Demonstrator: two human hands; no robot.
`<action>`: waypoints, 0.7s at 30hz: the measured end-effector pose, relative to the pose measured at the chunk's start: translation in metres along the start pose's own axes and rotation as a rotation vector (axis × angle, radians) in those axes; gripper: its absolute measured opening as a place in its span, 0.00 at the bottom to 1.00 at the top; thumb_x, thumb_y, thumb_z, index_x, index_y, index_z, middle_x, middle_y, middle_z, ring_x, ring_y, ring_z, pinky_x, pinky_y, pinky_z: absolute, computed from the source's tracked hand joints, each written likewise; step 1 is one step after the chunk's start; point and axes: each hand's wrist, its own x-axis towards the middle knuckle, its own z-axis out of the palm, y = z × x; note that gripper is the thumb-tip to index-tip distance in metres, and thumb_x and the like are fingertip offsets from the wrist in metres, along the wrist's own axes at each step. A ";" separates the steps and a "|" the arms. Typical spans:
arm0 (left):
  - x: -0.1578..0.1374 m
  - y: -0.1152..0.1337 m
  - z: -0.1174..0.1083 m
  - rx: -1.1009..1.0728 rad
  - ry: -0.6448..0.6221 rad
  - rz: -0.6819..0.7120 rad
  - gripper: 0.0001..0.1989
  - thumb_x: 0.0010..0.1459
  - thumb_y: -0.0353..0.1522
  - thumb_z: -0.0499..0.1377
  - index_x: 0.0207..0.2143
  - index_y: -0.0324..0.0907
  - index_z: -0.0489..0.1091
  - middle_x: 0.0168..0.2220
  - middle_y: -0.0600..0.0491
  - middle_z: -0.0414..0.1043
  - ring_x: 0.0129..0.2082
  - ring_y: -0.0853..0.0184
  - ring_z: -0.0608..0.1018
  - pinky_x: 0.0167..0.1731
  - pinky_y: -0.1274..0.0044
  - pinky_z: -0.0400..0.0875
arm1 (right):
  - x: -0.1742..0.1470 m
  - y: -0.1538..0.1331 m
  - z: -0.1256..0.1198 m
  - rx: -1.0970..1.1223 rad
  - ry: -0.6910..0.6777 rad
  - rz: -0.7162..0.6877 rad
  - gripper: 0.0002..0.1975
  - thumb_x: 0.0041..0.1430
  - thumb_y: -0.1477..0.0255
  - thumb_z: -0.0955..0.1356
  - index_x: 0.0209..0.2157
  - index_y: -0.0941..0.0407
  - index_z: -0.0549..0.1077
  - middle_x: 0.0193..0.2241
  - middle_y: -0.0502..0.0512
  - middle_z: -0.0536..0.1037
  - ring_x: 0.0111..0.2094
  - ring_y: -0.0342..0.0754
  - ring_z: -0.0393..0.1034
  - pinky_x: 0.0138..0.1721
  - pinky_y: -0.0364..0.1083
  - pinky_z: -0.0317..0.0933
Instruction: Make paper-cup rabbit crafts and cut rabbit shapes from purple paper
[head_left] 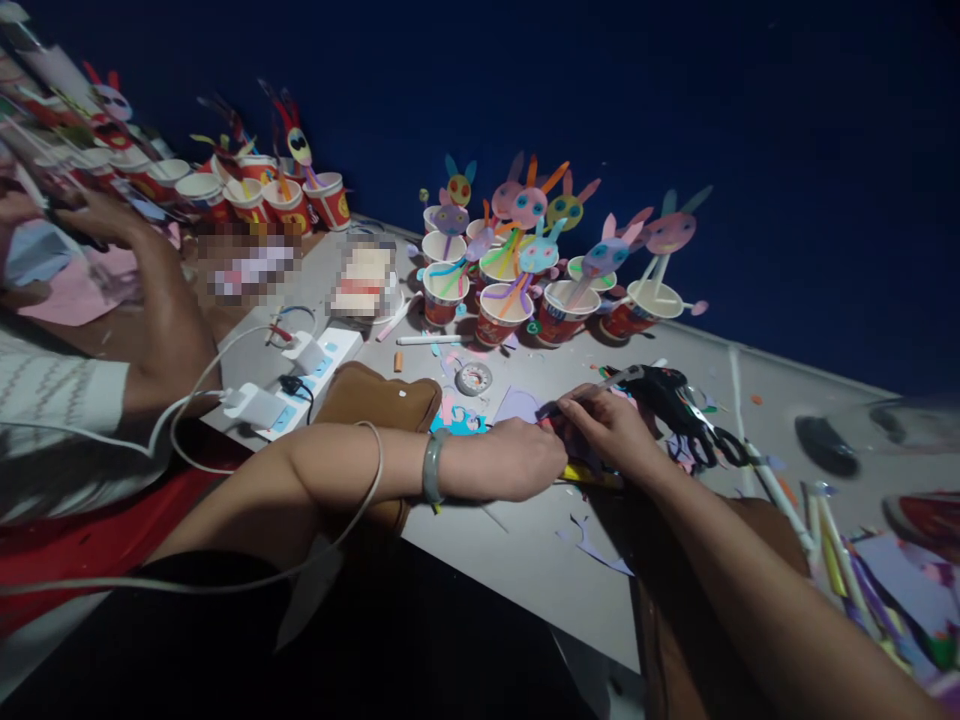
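Note:
My left hand (525,460), with a bangle at its wrist, is closed low over the table; what its fingers hold is hidden. Against its fingertips, my right hand (619,430) pinches a slim grey pen-like tool (622,378), whose dark end points left. A yellow strip (592,476) lies beneath the hands. Behind them is a piece of purple paper (517,404), beside blue paper scraps (459,418). Black-handled scissors (709,440) lie right of my right hand, near a bulky black tool (660,390).
Paper cups (504,318) with rabbit-faced figures stand along the back. A tape roll (474,378), a white marker (435,340) and a brown pouch (375,395) lie nearer. A power strip (319,380) trails cables over my left arm. Another person's arm (169,290) is at left.

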 end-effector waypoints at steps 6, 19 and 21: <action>0.005 -0.007 -0.001 -0.045 -0.001 -0.018 0.11 0.58 0.23 0.52 0.41 0.33 0.71 0.38 0.40 0.77 0.38 0.60 0.80 0.31 0.74 0.71 | -0.006 0.005 0.003 -0.101 0.092 -0.033 0.17 0.59 0.55 0.66 0.29 0.55 0.72 0.24 0.55 0.77 0.25 0.49 0.72 0.27 0.47 0.66; 0.010 -0.019 -0.018 -0.077 -0.142 -0.082 0.15 0.56 0.27 0.53 0.45 0.34 0.71 0.45 0.37 0.75 0.42 0.57 0.78 0.36 0.71 0.72 | -0.031 -0.001 0.008 -0.227 0.207 -0.082 0.14 0.60 0.59 0.65 0.26 0.53 0.69 0.22 0.53 0.75 0.25 0.49 0.70 0.29 0.47 0.64; 0.011 -0.020 -0.020 -0.070 -0.145 -0.082 0.15 0.56 0.28 0.53 0.44 0.34 0.72 0.45 0.38 0.75 0.41 0.58 0.78 0.36 0.72 0.71 | -0.035 -0.001 0.010 -0.240 0.220 -0.077 0.14 0.60 0.59 0.65 0.26 0.53 0.68 0.22 0.53 0.75 0.25 0.48 0.69 0.28 0.47 0.63</action>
